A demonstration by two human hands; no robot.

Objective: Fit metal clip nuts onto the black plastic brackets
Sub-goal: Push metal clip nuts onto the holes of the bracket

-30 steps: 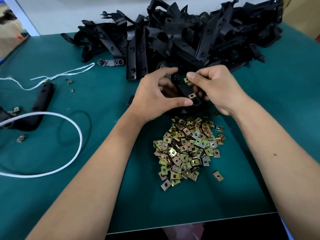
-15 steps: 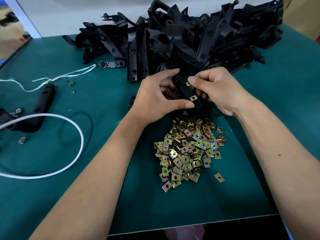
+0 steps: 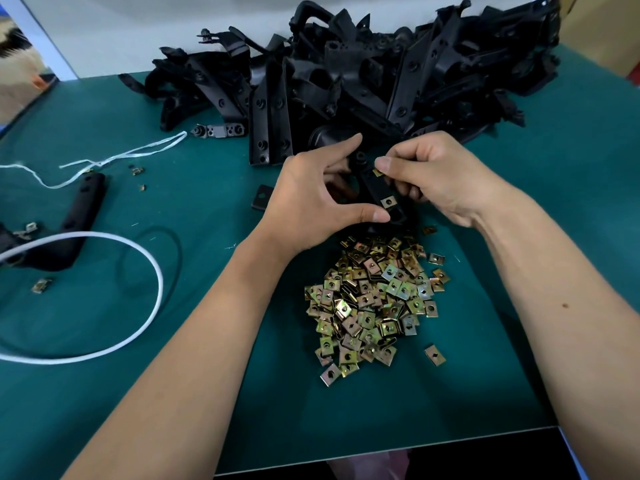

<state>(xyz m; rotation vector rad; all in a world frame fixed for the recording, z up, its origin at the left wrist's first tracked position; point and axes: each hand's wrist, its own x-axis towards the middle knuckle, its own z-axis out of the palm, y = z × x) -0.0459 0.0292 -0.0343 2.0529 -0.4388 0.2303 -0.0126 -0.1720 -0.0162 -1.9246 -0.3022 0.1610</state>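
Two hands on one bracket (image 3: 379, 192): my left hand (image 3: 311, 199) grips it steady above the clip nut pile (image 3: 377, 299), so my right hand (image 3: 436, 174) can pinch a clip nut (image 3: 377, 172) onto its far end. One's already fitted (image 3: 388, 201).

Held bracket (image 3: 375, 188): mostly covered by left hand (image 3: 311, 202) and right hand (image 3: 440, 178); shape untellable.
Clip nut (image 3: 377, 172) at right fingertips: only corner shows.
Bracket heap (image 3: 363, 74): top, right ends cut by frame; single parts indistinguishable.
White cord loop (image 3: 138, 251): left part off frame.
Small bits (image 3: 138, 171) near string: too small to identify.
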